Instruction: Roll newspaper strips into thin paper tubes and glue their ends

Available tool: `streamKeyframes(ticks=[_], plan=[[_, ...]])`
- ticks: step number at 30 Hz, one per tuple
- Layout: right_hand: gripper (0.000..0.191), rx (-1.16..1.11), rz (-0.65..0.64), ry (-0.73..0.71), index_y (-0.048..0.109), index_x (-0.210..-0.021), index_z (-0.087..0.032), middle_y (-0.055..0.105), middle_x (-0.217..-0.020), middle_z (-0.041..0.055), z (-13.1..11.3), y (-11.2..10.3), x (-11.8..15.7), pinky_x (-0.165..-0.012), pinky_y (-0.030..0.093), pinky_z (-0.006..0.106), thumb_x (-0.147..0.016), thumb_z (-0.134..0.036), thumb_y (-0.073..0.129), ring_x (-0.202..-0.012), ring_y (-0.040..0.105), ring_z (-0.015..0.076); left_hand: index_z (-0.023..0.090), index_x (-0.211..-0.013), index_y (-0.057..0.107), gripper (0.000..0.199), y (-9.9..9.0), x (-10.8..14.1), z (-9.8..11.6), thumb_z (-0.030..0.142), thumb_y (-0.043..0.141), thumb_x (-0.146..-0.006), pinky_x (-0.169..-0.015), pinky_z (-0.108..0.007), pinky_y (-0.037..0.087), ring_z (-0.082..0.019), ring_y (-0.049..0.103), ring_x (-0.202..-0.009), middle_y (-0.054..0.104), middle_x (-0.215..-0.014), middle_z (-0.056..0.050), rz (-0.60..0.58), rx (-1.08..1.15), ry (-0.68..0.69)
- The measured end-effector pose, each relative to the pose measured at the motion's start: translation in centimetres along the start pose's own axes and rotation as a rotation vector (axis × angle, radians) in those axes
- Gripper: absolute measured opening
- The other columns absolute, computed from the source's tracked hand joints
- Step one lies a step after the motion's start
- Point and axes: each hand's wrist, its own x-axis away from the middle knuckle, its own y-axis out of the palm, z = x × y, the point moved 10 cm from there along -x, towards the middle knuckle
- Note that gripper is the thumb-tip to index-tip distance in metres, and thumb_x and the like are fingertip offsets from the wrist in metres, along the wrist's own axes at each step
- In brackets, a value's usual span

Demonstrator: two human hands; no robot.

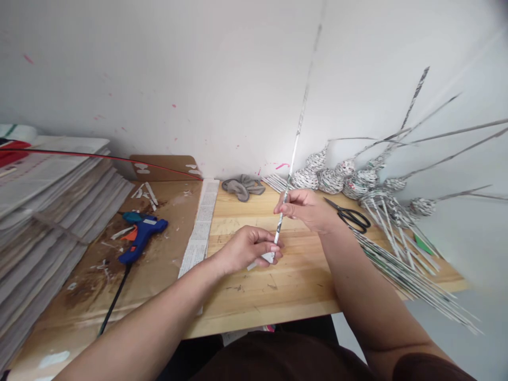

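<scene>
A long, thin rolled newspaper tube (304,108) stands nearly upright over the wooden table (234,307), leaning slightly right at its top. Near its lower end, my left hand (257,247) pinches it between thumb and fingers; a small flap of white paper shows beside those fingers. Higher up the tube, my right hand (301,207) is closed round it with thumb and fingertips. The top of the tube looks faint against the white wall.
Black scissors (353,218), bundled paper tubes (413,280) and woven paper pieces (331,181) lie right. A grey cloth (243,186) rests at the wall. Left are newspaper strips (202,222), a blue glue gun (141,238) on stained cardboard (170,206) and a newspaper stack (51,211).
</scene>
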Motion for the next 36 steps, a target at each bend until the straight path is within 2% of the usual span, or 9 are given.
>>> streamKeyframes(ticks=[3,7,10,12,16,19,23,30,36], plan=[[0.025,-0.075,0.056,-0.008,0.064,-0.068,-0.013,0.051,-0.056,-0.003,0.0,-0.6,0.0,-0.045,0.023,0.021,-0.067,-0.035,0.076,-0.049,0.036,0.0061,0.014,-0.09,0.067,0.028,-0.1,-0.1,-0.1,0.038,0.064,-0.076,-0.059,-0.025,0.05,-0.016,0.063,-0.072,0.069,-0.085,-0.009,-0.001,-0.003,0.014],[0.025,-0.022,-0.058,0.026,0.069,-0.081,-0.013,0.058,-0.066,0.0016,0.2,0.5,0.0,-0.046,0.028,0.022,-0.073,-0.036,0.071,-0.055,0.044,0.0082,0.015,-0.09,0.068,0.029,-0.5,-0.2,-0.1,0.04,0.064,-0.076,-0.059,-0.026,0.05,-0.017,0.063,-0.072,0.069,-0.084,-0.009,0.027,-0.006,0.03],[0.022,-0.008,0.039,-0.004,0.065,-0.066,-0.013,0.055,-0.059,-0.0015,0.0,-0.3,-0.1,-0.048,0.03,0.021,-0.066,-0.031,0.077,-0.053,0.041,0.0072,0.016,-0.091,0.068,0.028,-0.4,-0.2,0.0,0.039,0.064,-0.075,-0.059,-0.025,0.05,-0.017,0.063,-0.074,0.069,-0.084,-0.008,0.023,-0.015,0.028],[0.024,-0.044,0.091,-0.024,0.062,-0.063,-0.014,0.053,-0.056,-0.0032,-0.2,-0.9,-0.1,-0.048,0.031,0.021,-0.063,-0.03,0.079,-0.051,0.04,0.0065,0.016,-0.091,0.068,0.027,-0.4,-0.2,0.0,0.038,0.065,-0.075,-0.059,-0.025,0.05,-0.017,0.063,-0.075,0.069,-0.084,-0.008,0.032,-0.021,0.023],[0.02,-0.02,-0.03,0.006,0.068,-0.079,-0.014,0.063,-0.073,0.0023,-0.3,0.3,0.2,-0.05,0.036,0.021,-0.07,-0.032,0.073,-0.057,0.048,0.0078,0.014,-0.091,0.067,0.028,-0.6,-0.1,0.2,0.037,0.065,-0.075,-0.06,-0.026,0.05,-0.017,0.063,-0.075,0.069,-0.083,-0.009,0.05,-0.023,0.032],[0.018,0.006,0.003,-0.008,0.069,-0.073,-0.014,0.063,-0.071,0.0026,-0.8,0.1,0.3,-0.058,0.042,0.023,-0.068,-0.03,0.075,-0.063,0.053,0.0105,0.014,-0.091,0.067,0.028,-1.2,-0.1,0.3,0.036,0.065,-0.075,-0.058,-0.025,0.049,-0.017,0.062,-0.073,0.069,-0.081,-0.008,0.079,-0.004,0.058],[0.022,-0.002,0.126,-0.078,0.067,-0.063,-0.015,0.061,-0.062,0.0005,-1.6,-0.9,0.0,-0.058,0.043,0.026,-0.057,-0.029,0.082,-0.06,0.053,0.0117,0.013,-0.088,0.067,0.028,-2.8,-0.2,0.6,0.036,0.068,-0.071,-0.056,-0.024,0.046,-0.016,0.06,-0.068,0.068,-0.078,-0.008,0.151,-0.019,0.078],[0.013,0.032,0.257,-0.243,0.069,-0.065,-0.019,0.062,-0.065,0.001,-2.9,-2.4,0.4,-0.06,0.042,0.027,-0.062,-0.026,0.079,-0.065,0.054,0.0138,0.014,-0.077,0.07,0.029,-7.1,0.8,3.1,0.035,0.078,-0.059,-0.055,-0.021,0.038,-0.011,0.054,-0.059,0.066,-0.067,-0.002,0.413,-0.151,0.149],[0.012,-0.036,0.373,-0.262,0.069,-0.069,-0.02,0.059,-0.064,-0.0001,-2.4,-2.9,0.3,-0.05,0.037,0.026,-0.065,-0.028,0.078,-0.055,0.049,0.0118,0.013,-0.078,0.067,0.028,-9.5,1.4,3.9,0.029,0.08,-0.059,-0.047,-0.017,0.039,-0.009,0.056,-0.057,0.065,-0.064,-0.002,0.506,0.238,0.236]])
